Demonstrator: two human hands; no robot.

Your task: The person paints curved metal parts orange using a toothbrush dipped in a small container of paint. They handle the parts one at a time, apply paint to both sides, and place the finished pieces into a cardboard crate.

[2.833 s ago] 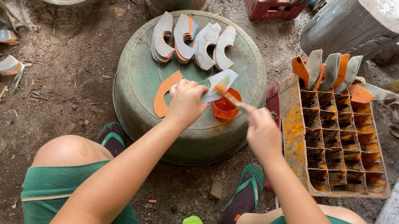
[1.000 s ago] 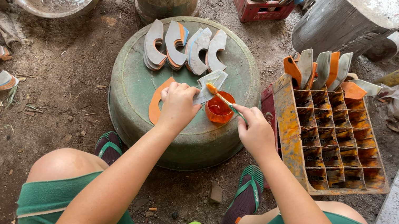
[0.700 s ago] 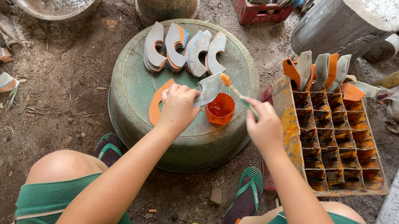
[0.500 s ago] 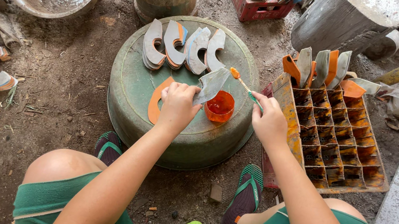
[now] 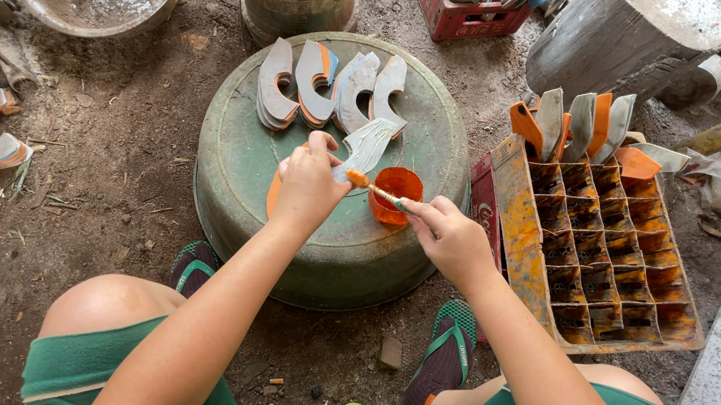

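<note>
Now the brush (image 5: 374, 190) has left the small orange paint cup (image 5: 397, 189) and its tip touches the grey curved blade (image 5: 364, 145), pinched in the left hand (image 5: 309, 187) fingers above the upturned green basin (image 5: 241, 164); the right hand (image 5: 449, 239) fingers grip the handle, so coating has resumed.

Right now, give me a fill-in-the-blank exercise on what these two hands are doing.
1. The right hand holds a thin ____ with an orange tip.
2. The left hand holds a curved grey piece over an upturned green ____.
3. The small cup between the hands holds ____ paint.
4. The divided crate stands on the person's ____ side.

Missing words: brush; basin; orange; right
</note>
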